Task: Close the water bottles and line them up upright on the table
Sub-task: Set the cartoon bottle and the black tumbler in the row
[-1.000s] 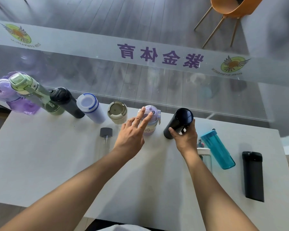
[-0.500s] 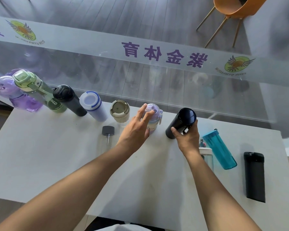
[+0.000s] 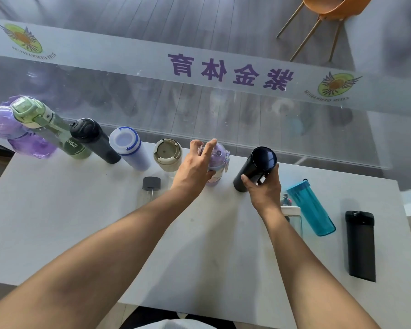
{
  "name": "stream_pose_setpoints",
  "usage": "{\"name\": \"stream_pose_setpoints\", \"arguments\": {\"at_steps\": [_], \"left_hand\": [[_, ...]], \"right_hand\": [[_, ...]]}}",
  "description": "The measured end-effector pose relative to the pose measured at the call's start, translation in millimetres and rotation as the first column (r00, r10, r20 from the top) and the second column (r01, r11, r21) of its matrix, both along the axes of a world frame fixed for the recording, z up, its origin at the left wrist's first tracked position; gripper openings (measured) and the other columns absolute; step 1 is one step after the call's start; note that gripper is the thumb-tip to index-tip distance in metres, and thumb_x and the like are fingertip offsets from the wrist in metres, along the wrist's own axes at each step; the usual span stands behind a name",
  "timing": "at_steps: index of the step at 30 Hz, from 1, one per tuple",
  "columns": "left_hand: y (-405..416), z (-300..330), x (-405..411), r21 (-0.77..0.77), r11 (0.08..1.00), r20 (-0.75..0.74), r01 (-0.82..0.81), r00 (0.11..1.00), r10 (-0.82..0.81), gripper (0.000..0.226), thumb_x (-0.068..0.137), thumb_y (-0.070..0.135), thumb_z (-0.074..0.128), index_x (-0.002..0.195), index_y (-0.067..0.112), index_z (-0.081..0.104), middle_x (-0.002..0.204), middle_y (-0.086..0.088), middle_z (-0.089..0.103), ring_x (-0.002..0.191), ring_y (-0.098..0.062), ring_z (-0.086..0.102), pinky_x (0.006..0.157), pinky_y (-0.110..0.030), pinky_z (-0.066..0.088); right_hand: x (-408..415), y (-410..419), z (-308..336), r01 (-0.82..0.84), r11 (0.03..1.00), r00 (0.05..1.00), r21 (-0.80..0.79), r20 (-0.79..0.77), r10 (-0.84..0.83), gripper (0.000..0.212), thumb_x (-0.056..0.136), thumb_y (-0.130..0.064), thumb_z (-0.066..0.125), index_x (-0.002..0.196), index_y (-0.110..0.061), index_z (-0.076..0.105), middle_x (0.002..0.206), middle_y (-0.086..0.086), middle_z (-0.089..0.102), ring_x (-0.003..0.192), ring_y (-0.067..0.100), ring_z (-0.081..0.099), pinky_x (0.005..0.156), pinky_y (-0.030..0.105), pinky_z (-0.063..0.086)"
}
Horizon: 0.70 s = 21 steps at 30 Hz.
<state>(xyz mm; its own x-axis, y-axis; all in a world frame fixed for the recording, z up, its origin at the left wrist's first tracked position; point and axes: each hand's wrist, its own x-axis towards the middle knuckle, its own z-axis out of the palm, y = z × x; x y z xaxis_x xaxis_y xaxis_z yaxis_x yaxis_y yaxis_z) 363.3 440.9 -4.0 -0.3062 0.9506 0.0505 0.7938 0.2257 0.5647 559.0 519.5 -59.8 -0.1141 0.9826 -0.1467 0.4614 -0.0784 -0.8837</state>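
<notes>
Currently the right hand [image 3: 265, 188] grips the black bottle [image 3: 256, 168], upright at the right end of the back row on the white table [image 3: 57, 222]. Left hand [image 3: 195, 166] rests against the small lilac bottle [image 3: 217, 162] with fingers spread, not closed round it. Teal bottle [image 3: 311, 207] and flat black bottle [image 3: 360, 245] stand out of line, right. Clear bottle [image 3: 151, 188] stands ahead of the row.

A gym or sports venue: glass partition [image 3: 223, 119] bearing a sports-club banner [image 3: 228, 70] and logo [image 3: 335, 85].
</notes>
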Motion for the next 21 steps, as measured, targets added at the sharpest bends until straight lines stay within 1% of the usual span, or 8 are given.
{"name": "stream_pose_setpoints", "arguments": {"at_steps": [3, 6, 9, 12, 14, 16, 18, 21], "left_hand": [[0, 2, 1, 0.007, 1.0, 0.008, -0.006, 1.0, 0.006, 0.086, 0.069, -0.002, 0.078, 0.145, 0.016, 0.041, 0.127, -0.019, 0.043, 0.093, -0.039, 0.059, 0.076, -0.044, 0.055], [-7, 1, -1, 0.026, 0.999, 0.01, 0.024, 1.0, -0.024, 0.098, 0.071, 0.002, 0.076, 0.153, 0.021, 0.027, 0.134, -0.016, 0.039, 0.095, -0.036, 0.058, 0.076, -0.041, 0.053], [-30, -3, -4, 0.0, 1.0, -0.016, 0.012, 1.0, -0.012, 0.106, 0.075, 0.011, 0.078, 0.155, 0.03, 0.012, 0.144, -0.012, 0.034, 0.115, -0.033, 0.05, 0.086, -0.042, 0.052], [-66, -11, -10, -0.069, 0.996, -0.104, -0.063, 0.993, 0.056, 0.09, 0.08, 0.018, 0.074, 0.152, 0.031, 0.022, 0.141, -0.009, 0.04, 0.114, -0.032, 0.048, 0.086, -0.042, 0.052], [-93, -20, -16, -0.092, 0.991, -0.144, -0.097, 0.986, 0.083, 0.079, 0.081, 0.02, 0.074, 0.148, 0.025, 0.033, 0.136, -0.01, 0.046, 0.11, -0.034, 0.049, 0.088, -0.043, 0.049], [-119, -33, -25, -0.133, 0.982, -0.173, -0.134, 0.979, 0.11, 0.075, 0.078, 0.02, 0.075, 0.144, 0.021, 0.04, 0.131, -0.011, 0.051, 0.107, -0.037, 0.051, 0.088, -0.045, 0.048], [-138, -45, -34, -0.219, 0.956, -0.212, -0.197, 0.966, 0.151, 0.076, 0.076, 0.023, 0.076, 0.143, 0.022, 0.04, 0.132, -0.013, 0.051, 0.108, -0.039, 0.051, 0.09, -0.047, 0.047], [-158, -58, -44, -0.372, 0.883, -0.221, -0.285, 0.952, 0.214, 0.082, 0.08, 0.033, 0.074, 0.149, 0.027, 0.03, 0.146, -0.014, 0.036, 0.117, -0.04, 0.046, 0.095, -0.048, 0.044]], "right_hand": [[-1, -1, 0, -0.003, 1.0, 1.0, 0.002, 0.006, 0.003, 0.076, 0.073, -0.027, 0.087, 0.134, -0.035, 0.042, 0.126, -0.011, 0.055, 0.115, 0.008, 0.053, 0.107, 0.039, 0.048], [-1, -1, 1, -0.008, 1.0, 0.999, 0.007, 0.032, 0.008, 0.078, 0.074, -0.029, 0.086, 0.137, -0.031, 0.04, 0.134, -0.004, 0.056, 0.121, 0.015, 0.055, 0.107, 0.037, 0.047], [-1, 0, 1, -0.005, 1.0, 0.996, -0.012, 0.09, 0.006, 0.075, 0.074, -0.033, 0.086, 0.134, -0.028, 0.041, 0.133, 0.003, 0.058, 0.119, 0.024, 0.058, 0.104, 0.04, 0.048], [3, -8, 0, 0.016, 0.999, 0.99, -0.032, 0.14, -0.012, 0.073, 0.073, -0.03, 0.086, 0.13, -0.026, 0.041, 0.128, 0.007, 0.057, 0.116, 0.025, 0.059, 0.099, 0.038, 0.049], [8, -22, 1, 0.035, 0.998, 0.987, -0.044, 0.159, -0.028, 0.074, 0.077, -0.025, 0.084, 0.137, -0.026, 0.039, 0.13, 0.008, 0.055, 0.117, 0.023, 0.057, 0.097, 0.035, 0.047], [12, -42, 3, 0.071, 0.994, 0.982, -0.077, 0.182, -0.056, 0.073, 0.083, -0.024, 0.079, 0.143, -0.025, 0.037, 0.13, 0.008, 0.054, 0.118, 0.022, 0.056, 0.094, 0.034, 0.048], [17, -63, 2, 0.112, 0.988, 0.975, -0.103, 0.201, -0.09, 0.07, 0.086, -0.025, 0.076, 0.144, -0.026, 0.037, 0.127, 0.007, 0.054, 0.117, 0.022, 0.057, 0.093, 0.035, 0.051], [24, -95, -1, 0.139, 0.98, 0.968, -0.14, 0.226, -0.105, 0.064, 0.089, -0.026, 0.073, 0.143, -0.028, 0.038, 0.118, 0.003, 0.054, 0.112, 0.021, 0.058, 0.09, 0.037, 0.054]]}}
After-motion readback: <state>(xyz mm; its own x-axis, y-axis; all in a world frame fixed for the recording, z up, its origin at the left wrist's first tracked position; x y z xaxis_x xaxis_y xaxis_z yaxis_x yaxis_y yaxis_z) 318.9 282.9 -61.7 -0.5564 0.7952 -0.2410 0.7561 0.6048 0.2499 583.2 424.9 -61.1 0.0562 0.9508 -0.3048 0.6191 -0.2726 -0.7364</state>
